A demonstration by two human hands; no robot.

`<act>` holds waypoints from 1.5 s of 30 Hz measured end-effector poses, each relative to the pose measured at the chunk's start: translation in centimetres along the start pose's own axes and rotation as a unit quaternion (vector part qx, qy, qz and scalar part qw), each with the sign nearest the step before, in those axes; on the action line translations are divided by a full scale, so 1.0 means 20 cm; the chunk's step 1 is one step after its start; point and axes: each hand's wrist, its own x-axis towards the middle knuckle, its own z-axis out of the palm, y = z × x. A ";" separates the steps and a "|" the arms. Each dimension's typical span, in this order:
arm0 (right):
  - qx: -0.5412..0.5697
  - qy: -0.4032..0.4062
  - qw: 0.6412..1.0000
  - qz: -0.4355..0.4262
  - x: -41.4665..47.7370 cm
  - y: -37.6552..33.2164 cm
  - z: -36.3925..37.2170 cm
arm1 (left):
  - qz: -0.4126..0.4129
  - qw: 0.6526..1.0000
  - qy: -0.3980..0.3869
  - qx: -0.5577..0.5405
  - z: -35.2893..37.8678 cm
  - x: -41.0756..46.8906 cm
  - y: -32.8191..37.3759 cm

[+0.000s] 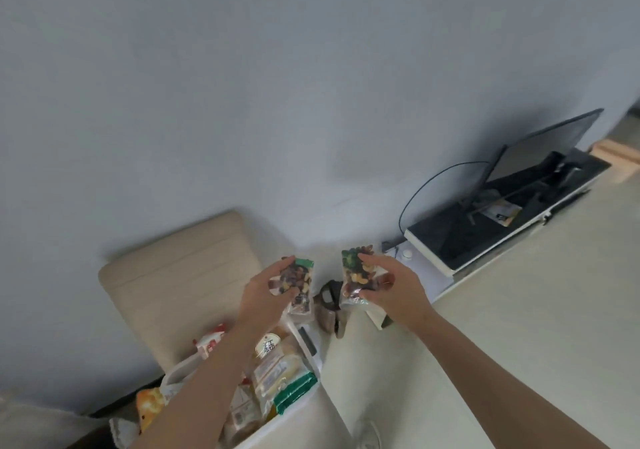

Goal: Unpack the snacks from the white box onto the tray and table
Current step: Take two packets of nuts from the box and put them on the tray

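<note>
Two nut packets (298,284) (356,275) in hands (265,294) (393,287), near white box (291,426) far edge.

In my left hand (266,293) I hold a small clear packet of mixed nuts (298,284) with a green top edge, and it stands nearly upright. In my right hand (391,289) I hold a second packet (358,274) of the same kind, also upright with the green end up. The two packets are near each other but do not touch. Below them the white box (304,421) is open and full. It holds pale bread-like packets (273,369) in clear wrap, a green-edged packet (294,393) at its right wall and a red and white packet (209,341) at the far side.
</note>
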 end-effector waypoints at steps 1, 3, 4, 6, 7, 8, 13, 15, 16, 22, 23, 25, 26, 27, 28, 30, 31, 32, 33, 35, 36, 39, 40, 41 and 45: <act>0.007 0.020 1.000 0.008 -0.05 0.01 -0.04 | 0.014 1.000 -0.013 -0.004 0.03 0.00 0.03; 0.028 0.063 0.997 0.024 -0.15 0.03 -0.13 | 0.046 0.998 -0.046 -0.003 0.12 -0.01 0.10; 0.035 0.083 0.995 0.030 -0.19 0.04 -0.17 | 0.062 0.996 -0.062 -0.002 0.16 -0.01 0.14; 0.042 0.118 0.991 0.041 -0.26 0.06 -0.28 | 0.082 0.992 -0.089 -0.018 0.27 -0.01 0.22; 0.047 0.133 0.989 0.047 -0.30 0.08 -0.33 | 0.090 0.990 -0.102 -0.027 0.33 -0.02 0.26; 0.052 0.148 0.986 0.049 -0.34 0.09 -0.38 | 0.095 0.988 -0.115 -0.035 0.40 -0.03 0.31; 0.040 0.224 0.971 0.067 -0.57 0.23 -0.69 | 0.115 0.974 -0.173 -0.092 0.75 -0.08 0.57; 0.038 0.253 0.964 0.074 -0.67 0.30 -0.83 | 0.142 0.967 -0.194 -0.087 0.89 -0.10 0.69; 0.038 0.266 0.960 0.078 -0.73 0.34 -0.91 | 0.153 0.964 -0.204 -0.082 0.97 -0.11 0.75; 0.078 0.341 0.929 0.121 -1.11 0.60 -1.39 | 0.190 0.939 -0.273 -0.084 1.55 -0.27 1.06; 0.085 0.352 0.924 0.126 -1.17 0.65 -1.48 | 0.203 0.934 -0.283 -0.080 1.66 -0.32 1.11; 0.095 0.372 0.913 0.138 -1.31 0.74 -1.64 | 0.226 0.921 -0.307 -0.079 1.88 -0.41 1.19; 0.097 0.381 0.909 0.141 -1.38 0.79 -1.72 | 0.236 0.915 -0.319 -0.079 1.98 -0.46 1.23; 0.099 0.389 0.904 0.145 -1.45 0.83 -1.80 | 0.247 0.908 -0.329 -0.077 2.08 -0.51 1.27; 0.101 0.396 0.901 0.149 -1.52 0.86 -1.87 | 0.254 0.904 -0.335 -0.074 2.19 -0.56 1.30; 0.104 0.409 0.892 0.160 -1.65 0.93 -2.02 | 0.259 0.899 -0.345 -0.074 2.38 -0.66 1.37; 0.112 0.418 0.886 0.165 -1.72 0.96 -2.08 | 0.261 0.895 -0.352 -0.079 2.47 -0.72 1.41; 0.122 0.428 0.880 0.168 -1.78 1.00 -2.15 | 0.263 0.891 -0.359 -0.084 2.56 -0.77 1.44; 0.132 0.439 0.872 0.171 -1.85 1.03 -2.20 | 0.263 0.888 -0.368 -0.088 2.65 -0.82 1.47; 0.146 0.463 0.856 0.177 -1.98 1.09 -2.31 | 0.255 0.881 -0.387 -0.100 2.82 -0.92 1.52; 0.149 0.475 0.848 0.182 -2.05 1.12 -2.35 | 0.251 0.877 -0.397 -0.103 2.90 -0.96 1.54; 0.156 0.508 0.822 0.207 -2.23 1.22 -2.43 | 0.248 0.858 -0.438 -0.100 3.13 -1.10 1.60; 0.158 0.517 0.813 0.215 -2.29 1.24 -2.45 | 0.249 0.852 -0.451 -0.097 3.20 -1.14 1.63; 0.161 0.526 0.805 0.220 -2.35 1.27 -2.47 | 0.251 0.845 -0.462 -0.095 3.27 -1.19 1.66; 0.166 0.569 0.767 0.244 -2.55 1.40 -2.57 | 0.263 0.819 -0.504 -0.080 3.55 -1.36 1.76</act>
